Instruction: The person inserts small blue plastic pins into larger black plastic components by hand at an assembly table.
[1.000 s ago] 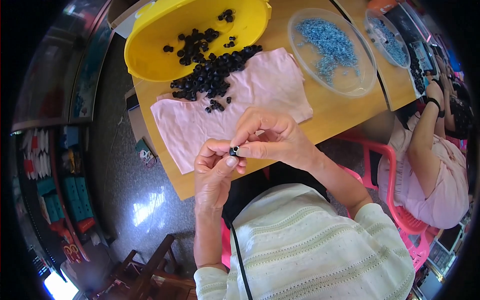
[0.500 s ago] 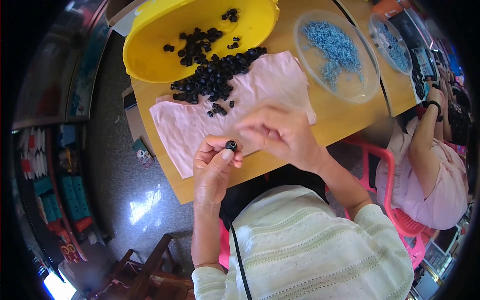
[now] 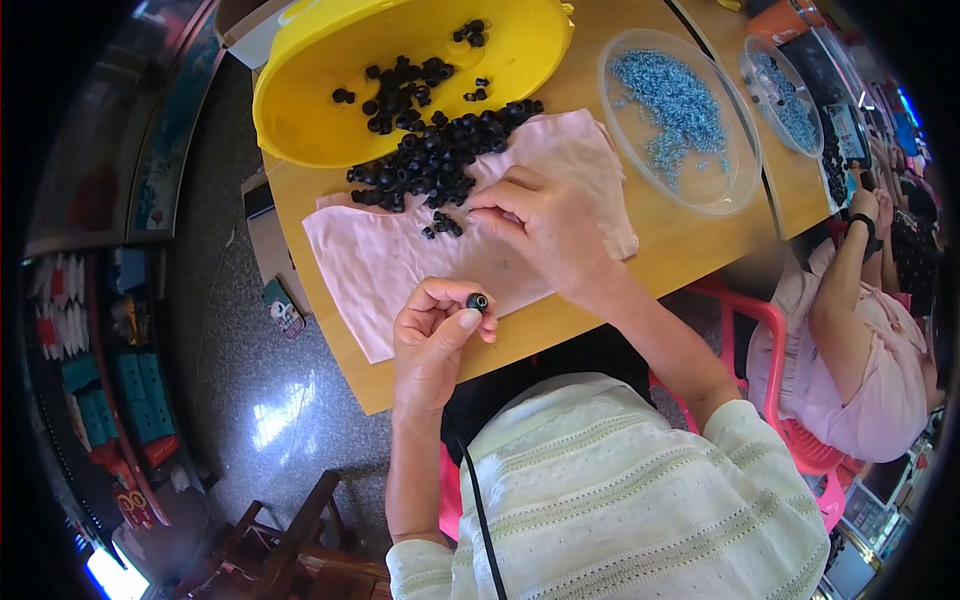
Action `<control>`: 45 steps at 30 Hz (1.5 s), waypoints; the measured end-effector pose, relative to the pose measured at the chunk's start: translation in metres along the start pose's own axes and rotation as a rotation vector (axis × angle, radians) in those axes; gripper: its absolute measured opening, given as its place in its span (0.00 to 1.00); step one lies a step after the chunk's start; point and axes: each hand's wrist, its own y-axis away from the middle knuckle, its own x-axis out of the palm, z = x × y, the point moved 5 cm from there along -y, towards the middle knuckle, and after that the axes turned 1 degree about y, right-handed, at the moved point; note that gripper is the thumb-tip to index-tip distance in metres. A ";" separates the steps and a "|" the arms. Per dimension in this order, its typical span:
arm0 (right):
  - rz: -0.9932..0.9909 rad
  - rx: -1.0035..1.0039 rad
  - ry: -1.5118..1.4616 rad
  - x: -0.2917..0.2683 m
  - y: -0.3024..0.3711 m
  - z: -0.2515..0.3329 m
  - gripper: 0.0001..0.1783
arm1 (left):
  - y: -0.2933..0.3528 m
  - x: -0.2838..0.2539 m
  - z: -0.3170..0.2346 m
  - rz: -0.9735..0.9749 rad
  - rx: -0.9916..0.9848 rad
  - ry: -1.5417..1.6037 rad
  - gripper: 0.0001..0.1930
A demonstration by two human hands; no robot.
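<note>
The left hand (image 3: 432, 335) pinches a black part (image 3: 476, 301); the right hand (image 3: 552, 228), fingertips narrow, is over the cloth (image 3: 352, 262) near the pile (image 3: 425, 165), its contents unclear.

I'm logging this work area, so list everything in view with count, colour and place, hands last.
tub: 1, yellow, top left on the tabletop
tabletop: 2 sections, yellow-brown, top of the view
cloth: 1, pink, below the tub
loose pieces: many, black, in the tub and piled by the cloth
clear trays: 2, transparent, upper right
small bits: many, blue, in the trays
chair: 1, red-pink, right
co-worker: at least 1, pink clothing, right
shelves: count unclear, mixed colours, left
floor: 1, grey, lower left
top: 1, cream, bottom centre
left grip: 1, bare, on one black piece
right grip: 1, bare, over the cloth; contents unclear
</note>
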 end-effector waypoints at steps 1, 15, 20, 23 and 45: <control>-0.029 -0.033 0.033 -0.001 0.001 0.002 0.03 | 0.000 0.000 0.000 0.000 0.001 0.001 0.07; 0.206 0.286 -0.888 -0.026 0.029 0.026 0.06 | 0.008 0.011 -0.010 0.026 0.090 0.070 0.08; 0.209 0.166 -0.941 -0.038 0.033 0.039 0.05 | 0.011 0.022 -0.011 0.025 0.081 0.049 0.08; 0.215 0.101 -0.780 -0.046 0.033 0.043 0.05 | 0.012 0.026 -0.010 0.042 0.086 0.043 0.09; -0.052 -0.378 -0.159 -0.052 0.048 0.066 0.19 | 0.023 0.043 0.009 -0.090 -0.127 0.322 0.03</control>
